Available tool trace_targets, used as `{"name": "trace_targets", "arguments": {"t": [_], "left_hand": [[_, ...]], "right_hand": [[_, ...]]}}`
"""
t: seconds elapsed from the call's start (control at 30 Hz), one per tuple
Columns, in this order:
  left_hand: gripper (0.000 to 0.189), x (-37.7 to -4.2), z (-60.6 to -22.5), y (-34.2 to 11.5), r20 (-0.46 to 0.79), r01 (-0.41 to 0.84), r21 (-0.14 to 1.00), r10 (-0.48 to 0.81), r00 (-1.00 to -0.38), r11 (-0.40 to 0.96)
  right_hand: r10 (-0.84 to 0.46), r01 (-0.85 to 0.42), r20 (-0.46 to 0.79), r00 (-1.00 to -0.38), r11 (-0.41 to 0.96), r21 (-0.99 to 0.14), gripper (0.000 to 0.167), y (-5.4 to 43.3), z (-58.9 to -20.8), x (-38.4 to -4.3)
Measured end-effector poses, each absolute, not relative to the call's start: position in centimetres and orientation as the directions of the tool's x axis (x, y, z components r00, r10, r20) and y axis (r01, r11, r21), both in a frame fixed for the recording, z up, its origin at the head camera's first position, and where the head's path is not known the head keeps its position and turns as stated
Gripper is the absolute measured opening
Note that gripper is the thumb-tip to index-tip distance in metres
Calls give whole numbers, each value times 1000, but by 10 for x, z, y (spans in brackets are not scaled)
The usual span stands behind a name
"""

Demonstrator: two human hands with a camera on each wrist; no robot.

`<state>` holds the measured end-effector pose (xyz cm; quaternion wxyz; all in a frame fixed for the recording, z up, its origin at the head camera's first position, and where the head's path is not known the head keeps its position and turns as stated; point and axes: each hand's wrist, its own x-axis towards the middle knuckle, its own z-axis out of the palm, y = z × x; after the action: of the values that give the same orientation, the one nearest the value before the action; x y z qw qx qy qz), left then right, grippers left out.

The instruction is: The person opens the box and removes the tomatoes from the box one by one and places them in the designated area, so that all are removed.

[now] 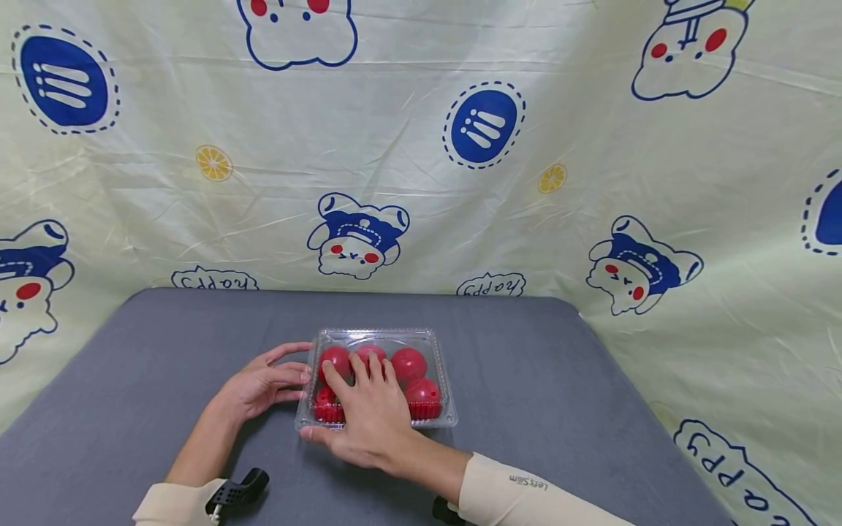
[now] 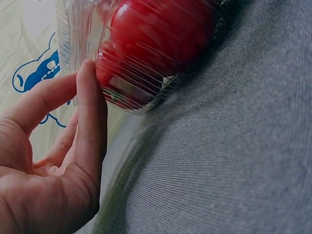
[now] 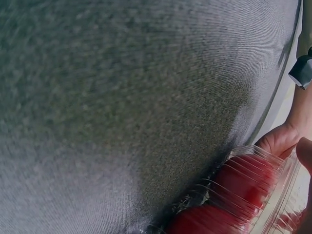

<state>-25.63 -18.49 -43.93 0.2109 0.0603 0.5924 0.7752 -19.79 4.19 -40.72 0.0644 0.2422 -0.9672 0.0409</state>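
A clear plastic clamshell box (image 1: 375, 334) with a ribbed wall lies on the table, holding several red tomatoes (image 1: 409, 364). My right hand (image 1: 371, 416) rests over its lid with fingers spread, thumb reaching to the near left corner. At the box's left side is my left hand (image 1: 263, 381), fingers extended and their tips right at the rim. The left wrist view shows those fingers (image 2: 90, 107) against the plastic beside a large tomato (image 2: 161, 34). In the right wrist view the right thumb (image 3: 305, 153) shows at the lid's edge. Part of the tomatoes is hidden under the right hand.
Grey cloth covers the table (image 1: 539, 409), which has rounded far corners. Behind it hangs a pale curtain (image 1: 421, 146) printed with cartoon bears. A black wrist mount (image 1: 238, 491) sits at the left sleeve.
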Motion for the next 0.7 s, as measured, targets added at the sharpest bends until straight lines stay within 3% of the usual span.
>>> {"name": "trace_targets", "arguments": {"t": [0.7], "left_hand": [[55,-257,-439,-185,-170,-269,939,393,-904,-214]], "right_hand": [[-468,-475,138,-873,880,-21,92,40,-409,-198]]}}
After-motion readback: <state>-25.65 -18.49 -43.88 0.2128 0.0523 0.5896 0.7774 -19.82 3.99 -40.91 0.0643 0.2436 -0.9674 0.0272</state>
